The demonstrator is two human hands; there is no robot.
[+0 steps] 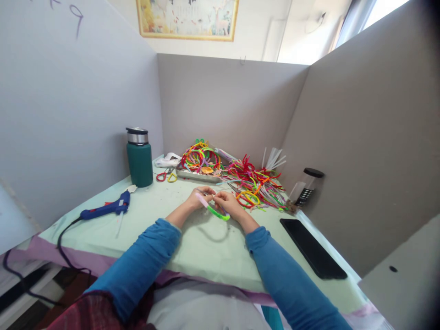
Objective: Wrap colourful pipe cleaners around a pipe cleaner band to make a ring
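Observation:
My left hand and my right hand meet above the middle of the table, fingertips pinched close together. Between them they hold a bent pipe cleaner loop, pink and lilac at its ends and bright green along its lower curve. It hangs a little above the cloth and throws a round shadow below. What exactly the fingertips pinch is too small to make out. Just beyond my right hand lie yellow and red pipe cleaner rings and the tips of a metal tool.
A metal tray heaped with coloured loops stands at the back, beside a pile of pipe cleaners. At left are a green bottle and a blue glue gun with its cord. A black phone and a clear jar are at right.

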